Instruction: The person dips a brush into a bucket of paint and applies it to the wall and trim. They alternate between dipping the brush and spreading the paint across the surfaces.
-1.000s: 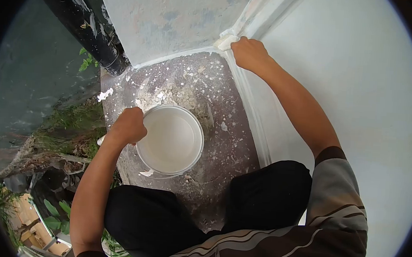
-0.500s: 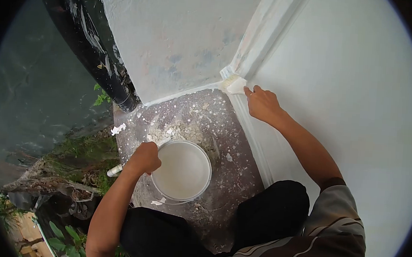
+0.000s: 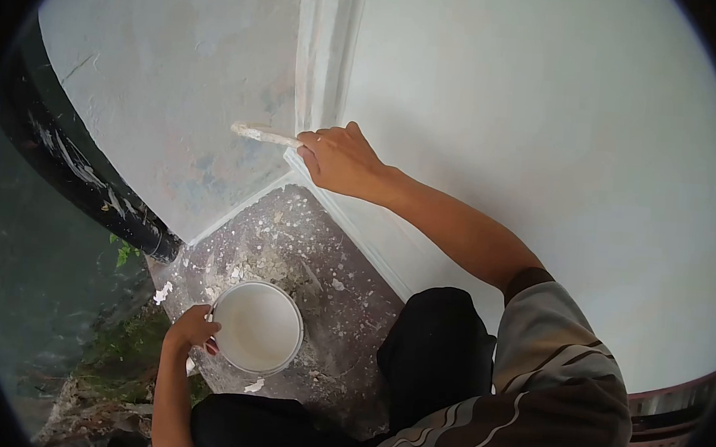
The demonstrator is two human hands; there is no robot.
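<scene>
Nearest the camera, black trousers [image 3: 437,337] and a striped sleeve [image 3: 565,354] are seen, the knees bent over a paint-speckled ledge [image 3: 353,298]. At the ledge's left edge a white bucket [image 3: 298,333] is stood upright, with white paint inside. The left hand [image 3: 193,328] is curled over the bucket's left rim, the fingers closed on it and the forearm brought up from below with the elbow bent. Flakes and white spatter are scattered across the ledge around the bucket. Beyond the left edge, greenery is seen below, and a black pipe [image 3: 86,188] streaked with white is run slantwise along the left wall [image 3: 178,70]. Farther off, the right arm is stretched forward and up across the right wall [image 3: 548,112], almost straight. The right hand [image 3: 342,160] is closed around the handle of a brush [image 3: 260,134], knuckles uppermost, above the ledge's far corner. The brush is held level, pointed left, with its tip laid against the left wall just beside the corner moulding [image 3: 329,47].
</scene>
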